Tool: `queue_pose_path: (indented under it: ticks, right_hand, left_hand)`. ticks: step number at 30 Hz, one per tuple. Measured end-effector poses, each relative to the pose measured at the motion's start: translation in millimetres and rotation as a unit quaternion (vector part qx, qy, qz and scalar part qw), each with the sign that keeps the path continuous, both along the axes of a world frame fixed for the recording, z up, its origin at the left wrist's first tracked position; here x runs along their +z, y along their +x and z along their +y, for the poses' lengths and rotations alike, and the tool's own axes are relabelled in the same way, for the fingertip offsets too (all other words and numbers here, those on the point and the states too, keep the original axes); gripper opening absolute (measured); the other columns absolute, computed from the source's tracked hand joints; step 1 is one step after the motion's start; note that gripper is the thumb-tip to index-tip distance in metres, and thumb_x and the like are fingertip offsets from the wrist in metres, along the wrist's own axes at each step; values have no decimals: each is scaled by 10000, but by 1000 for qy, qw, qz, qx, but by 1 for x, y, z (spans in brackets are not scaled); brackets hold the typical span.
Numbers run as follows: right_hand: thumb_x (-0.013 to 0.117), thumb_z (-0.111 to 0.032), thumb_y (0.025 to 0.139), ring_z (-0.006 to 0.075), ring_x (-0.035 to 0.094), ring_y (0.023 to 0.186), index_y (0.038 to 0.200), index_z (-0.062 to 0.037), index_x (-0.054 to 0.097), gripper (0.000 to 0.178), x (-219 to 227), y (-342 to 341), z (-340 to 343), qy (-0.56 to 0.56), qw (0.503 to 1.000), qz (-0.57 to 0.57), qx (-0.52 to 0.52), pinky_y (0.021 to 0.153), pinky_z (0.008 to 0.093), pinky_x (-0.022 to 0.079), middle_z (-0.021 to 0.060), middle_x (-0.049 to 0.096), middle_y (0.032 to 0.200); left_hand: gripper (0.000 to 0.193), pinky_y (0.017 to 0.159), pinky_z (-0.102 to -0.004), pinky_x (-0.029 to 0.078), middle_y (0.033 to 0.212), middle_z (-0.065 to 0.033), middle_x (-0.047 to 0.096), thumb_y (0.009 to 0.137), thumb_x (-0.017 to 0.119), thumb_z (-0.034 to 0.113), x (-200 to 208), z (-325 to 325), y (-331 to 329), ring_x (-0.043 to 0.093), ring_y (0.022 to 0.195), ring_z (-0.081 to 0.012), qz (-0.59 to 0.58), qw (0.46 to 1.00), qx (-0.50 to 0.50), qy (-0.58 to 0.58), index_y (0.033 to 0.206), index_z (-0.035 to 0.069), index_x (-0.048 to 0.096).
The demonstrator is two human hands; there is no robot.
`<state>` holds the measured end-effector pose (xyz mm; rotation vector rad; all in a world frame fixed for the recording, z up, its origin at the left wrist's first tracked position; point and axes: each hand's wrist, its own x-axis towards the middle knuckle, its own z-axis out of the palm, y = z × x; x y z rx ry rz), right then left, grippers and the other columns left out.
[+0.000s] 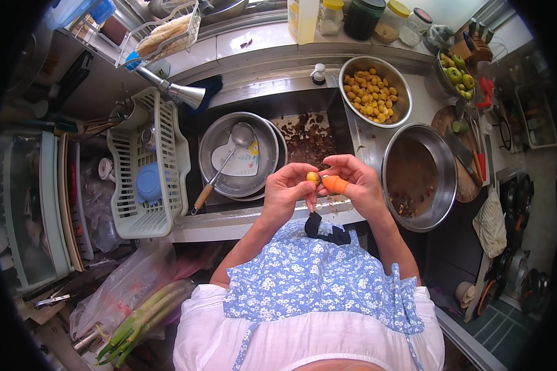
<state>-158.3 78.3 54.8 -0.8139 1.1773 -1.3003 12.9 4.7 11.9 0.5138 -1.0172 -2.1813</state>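
Above the sink's front edge, my left hand (289,187) pinches a small yellow chestnut (313,178) between thumb and fingers. My right hand (360,182) meets it from the other side, fingers curled in at the nut, an orange finger cover (335,184) on its thumb. Dark brown shell pieces (306,133) lie scattered in the sink beyond my hands. A steel bowl (346,111) at the back right holds many peeled yellow chestnuts (370,93). Nearer on the right, another steel bowl (450,179) contains brownish water with dark bits in it.
Left in the sink are stacked metal basins (205,139) with a ladle (241,136) and a heart-shaped patterned piece. A white dish rack (182,154) stands further left. The faucet (185,94) juts over the back edge. A cutting board (467,185) with a knife lies at the right.
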Motion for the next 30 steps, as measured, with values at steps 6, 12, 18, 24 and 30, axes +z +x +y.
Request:
queue_pose_path:
  ticks: [6, 12, 18, 24, 30]
  right_hand:
    - [609, 19, 880, 207, 679, 869, 1212, 70, 496, 355, 6, -3, -3, 30, 998, -58, -3, 794, 304, 571, 160, 653, 998]
    - [613, 34, 869, 199, 674, 870, 1207, 77, 495, 360, 1, 5, -3, 5, 1000, -16, -25, 790, 301, 571, 163, 650, 998]
    - [608, 42, 868, 197, 674, 864, 1205, 83, 494, 358, 3, 1, -5, 20, 998, -62, -17, 771, 294, 574, 166, 644, 1000]
    - [632, 23, 860, 187, 670, 881, 1197, 62, 516, 359, 0, -1, -5, 23, 999, -33, -13, 783, 295, 569, 150, 651, 1000]
    - [627, 34, 856, 176, 661, 901, 1187, 64, 515, 351, 3, 3, -4, 22, 1000, -21, -6, 793, 293, 563, 138, 649, 986]
  left_hand:
    - [250, 523, -254, 570, 838, -111, 653, 862, 667, 44, -5, 0, -1, 652, 658, -145, 29, 999, 5, 23, 1084, -38, 588]
    - [244, 527, -247, 561, 869, -122, 658, 866, 659, 35, -2, 0, -2, 658, 672, -155, 17, 1000, 7, 3, 1084, -35, 577]
    - [257, 515, -248, 554, 864, -116, 653, 869, 667, 62, -2, 3, -3, 653, 672, -157, 31, 999, 14, 36, 1087, -36, 573]
    - [279, 503, -240, 549, 873, -114, 654, 861, 683, 88, -10, 1, -3, 647, 649, -152, 75, 995, 4, 69, 1087, -35, 574]
    - [271, 495, -221, 539, 873, -120, 656, 875, 672, 101, -12, 3, -3, 643, 630, -138, 60, 995, -3, 77, 1100, -20, 581]
